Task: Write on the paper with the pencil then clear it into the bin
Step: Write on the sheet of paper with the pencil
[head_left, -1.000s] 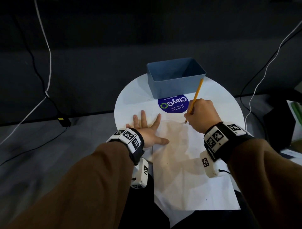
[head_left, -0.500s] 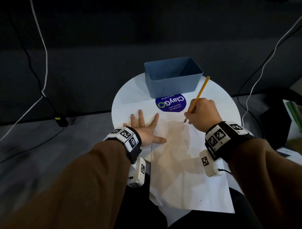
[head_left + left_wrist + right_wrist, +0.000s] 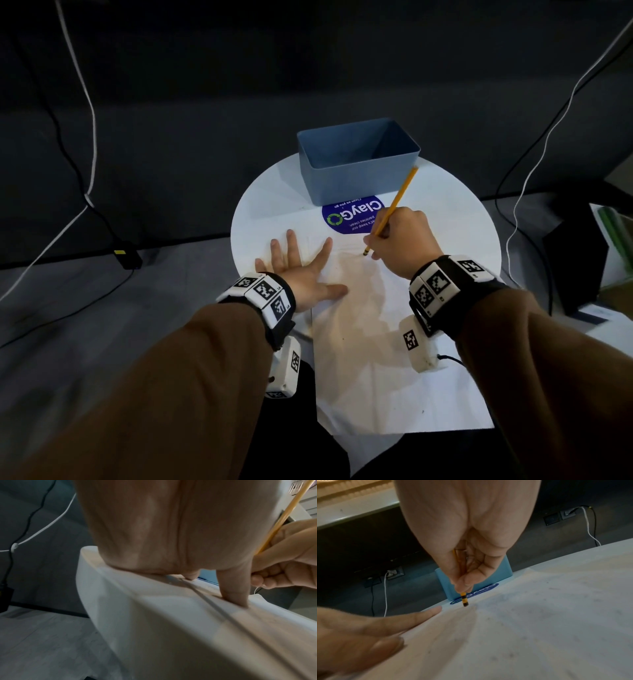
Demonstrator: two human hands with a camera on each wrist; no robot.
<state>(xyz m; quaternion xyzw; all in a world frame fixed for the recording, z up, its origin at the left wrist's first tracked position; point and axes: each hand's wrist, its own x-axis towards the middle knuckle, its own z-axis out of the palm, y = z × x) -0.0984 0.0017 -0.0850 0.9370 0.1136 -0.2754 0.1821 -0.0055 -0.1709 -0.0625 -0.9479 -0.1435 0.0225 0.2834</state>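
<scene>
Paper [image 3: 387, 356] lies on the round white table [image 3: 267, 205], its near edge hanging past the table's rim; the left hand [image 3: 301, 270] presses flat on its left side, fingers straight and spread; the right hand [image 3: 404, 243] grips the yellow pencil [image 3: 394, 209], fingers curled round the shaft, lower end touching the paper near its far edge, the shaft leaning away toward the bin; the blue bin [image 3: 356, 161] stands upright at the table's far side, just beyond a round purple sticker [image 3: 352, 216] reading "ClayGo"; cables [image 3: 85, 137] hang against the dark wall.
</scene>
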